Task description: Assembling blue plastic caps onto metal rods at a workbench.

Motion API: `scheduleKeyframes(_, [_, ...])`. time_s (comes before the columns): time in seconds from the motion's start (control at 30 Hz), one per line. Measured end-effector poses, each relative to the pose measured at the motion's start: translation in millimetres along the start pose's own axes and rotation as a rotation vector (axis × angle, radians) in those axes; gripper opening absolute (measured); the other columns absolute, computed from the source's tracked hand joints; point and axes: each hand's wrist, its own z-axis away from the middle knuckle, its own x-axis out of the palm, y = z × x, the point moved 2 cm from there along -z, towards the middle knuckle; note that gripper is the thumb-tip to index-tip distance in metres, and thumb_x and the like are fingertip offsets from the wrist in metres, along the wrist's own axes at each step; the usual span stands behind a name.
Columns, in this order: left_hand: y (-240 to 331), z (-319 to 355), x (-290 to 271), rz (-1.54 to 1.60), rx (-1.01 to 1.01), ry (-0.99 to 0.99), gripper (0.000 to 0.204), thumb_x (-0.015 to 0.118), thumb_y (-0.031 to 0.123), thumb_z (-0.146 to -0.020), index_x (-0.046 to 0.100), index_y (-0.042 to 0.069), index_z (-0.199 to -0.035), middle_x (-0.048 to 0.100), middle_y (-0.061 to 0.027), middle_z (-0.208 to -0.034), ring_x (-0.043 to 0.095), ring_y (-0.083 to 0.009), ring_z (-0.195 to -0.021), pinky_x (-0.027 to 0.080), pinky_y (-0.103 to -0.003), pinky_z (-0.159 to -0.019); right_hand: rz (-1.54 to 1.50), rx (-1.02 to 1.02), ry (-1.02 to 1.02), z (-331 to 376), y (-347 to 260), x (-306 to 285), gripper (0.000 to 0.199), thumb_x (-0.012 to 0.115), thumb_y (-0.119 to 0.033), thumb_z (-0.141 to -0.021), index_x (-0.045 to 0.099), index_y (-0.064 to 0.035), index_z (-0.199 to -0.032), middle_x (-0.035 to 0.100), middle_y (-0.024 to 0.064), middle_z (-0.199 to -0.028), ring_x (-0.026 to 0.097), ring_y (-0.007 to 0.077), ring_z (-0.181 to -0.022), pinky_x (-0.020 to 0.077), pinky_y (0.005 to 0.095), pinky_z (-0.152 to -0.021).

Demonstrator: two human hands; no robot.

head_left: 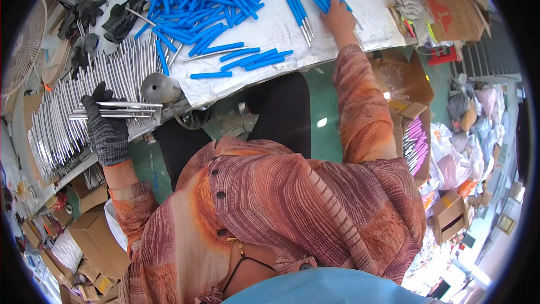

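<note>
Rods sit pinched in the left hand, presumably to keep them parallel, while I can't tell whether the right hand grips or steadies blue tubes on the table.

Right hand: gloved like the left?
No, the right hand shows bare skin, whereas the left hand wears a dark grey knit glove.

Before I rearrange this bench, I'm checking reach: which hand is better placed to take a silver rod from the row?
Left, probably: the gloved left hand is at the row of silver rods, holding several rods, while the right hand is away at the blue-covered rods.
</note>
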Motion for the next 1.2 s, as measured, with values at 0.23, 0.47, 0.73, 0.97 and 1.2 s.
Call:
scheduleKeyframes(0.23, [4.2,0.3,-1.7,-0.002,0.099,0.039,0.049,0.044,0.048,-0.09,0.056,0.007,-0.115,0.058,-0.0053,-0.098,0.051,-0.0182,-0.09,0.042,-0.037,-0.084,0.142,-0.23,0.276,25.6,-45.0,-34.8,0.051,0.069,-0.033,-0.067,0.054,-0.012,-0.11,0.051,0.0175,-0.117,0.053,0.041,-0.102,0.042,0.0592,-0.075])
scheduleKeyframes(0.47, [8.4,5.2,1.5,-0.084,0.204,0.039,0.051,0.039,0.048,-0.092,0.054,0.005,-0.115,0.055,-0.0096,-0.1,0.051,-0.0194,-0.086,0.043,-0.038,-0.082,-0.176,-0.706,-0.359,131.7,-127.9,-16.0,0.036,0.067,-0.022,-0.067,0.06,-0.0104,-0.1,0.059,0.0142,-0.094,0.059,0.0313,-0.089,0.0485,0.0404,-0.076])
scheduleKeyframes(0.73, [3.9,3.4,1.6,-0.043,0.257,0.064,0.044,0.043,0.042,-0.093,0.055,0.004,-0.111,0.058,-0.0083,-0.092,0.054,-0.0179,-0.082,0.048,-0.033,-0.076,-0.365,-0.792,-0.174,123.9,-178.6,1.5,0.033,0.068,-0.019,-0.067,0.06,-0.0107,-0.098,0.059,0.0124,-0.091,0.059,0.0315,-0.085,0.048,0.0417,-0.072])
scheduleKeyframes(0.97, [7.1,25.8,20.6,-0.224,0.427,0.01,0.037,0.049,0.037,-0.092,0.061,0.005,-0.107,0.061,-0.0029,-0.085,0.055,-0.0101,-0.075,0.047,-0.025,-0.069,-0.325,-0.734,-0.261,122.2,-185.3,-10.3,0.035,0.068,-0.023,-0.071,0.062,-0.0103,-0.104,0.063,0.0125,-0.094,0.06,0.0321,-0.084,0.0478,0.0379,-0.072])
scheduleKeyframes(1.2, [4.8,32.6,47.3,-0.327,0.525,-0.341,0.025,0.059,0.014,-0.088,0.058,0.001,-0.11,0.063,-0.0066,-0.099,0.056,-0.0075,-0.088,0.045,-0.022,-0.077,-0.623,-0.652,-0.232,140.7,-210.8,-48.9,0.03,0.064,-0.026,-0.081,0.06,-0.0053,-0.102,0.064,0.0152,-0.091,0.062,0.0269,-0.08,0.0478,0.0344,-0.069])
